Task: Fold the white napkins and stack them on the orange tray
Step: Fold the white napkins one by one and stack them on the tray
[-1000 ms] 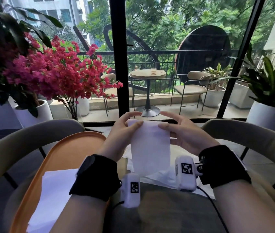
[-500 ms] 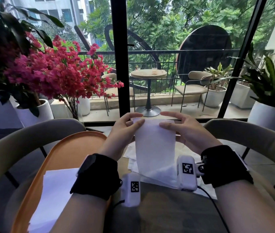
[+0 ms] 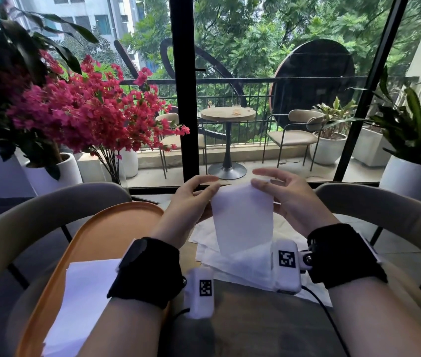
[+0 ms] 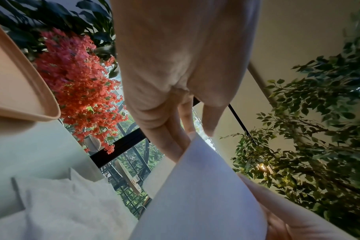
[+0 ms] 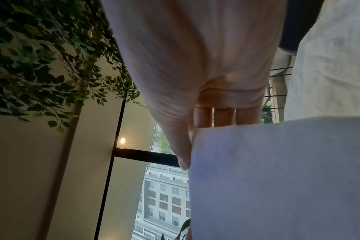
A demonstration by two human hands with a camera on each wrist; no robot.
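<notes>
Fingers [image 3: 205,193] of the left hand [image 3: 191,202] pinch the top left corner of a white napkin [image 3: 243,217]; fingers of the right hand [image 3: 285,199] pinch the top right corner, the other fingers loosely spread. Napkin is held in the air between both hands, above the surface [image 3: 255,323].

Orientation: held as a narrow strip, long axis vertical, top edge toward the window, lower end hanging down to the pile of loose napkins [image 3: 243,264] under it. Broad face toward the person. The right wrist view shows the thumb along its edge.

Progress, judged: at least one folded napkin [image 3: 86,292] lies on the orange tray [image 3: 106,228] at left; the count cannot be told. The strip in hand looks partly folded, with another fold and its placing to go. Several unfolded napkins are left.
</notes>
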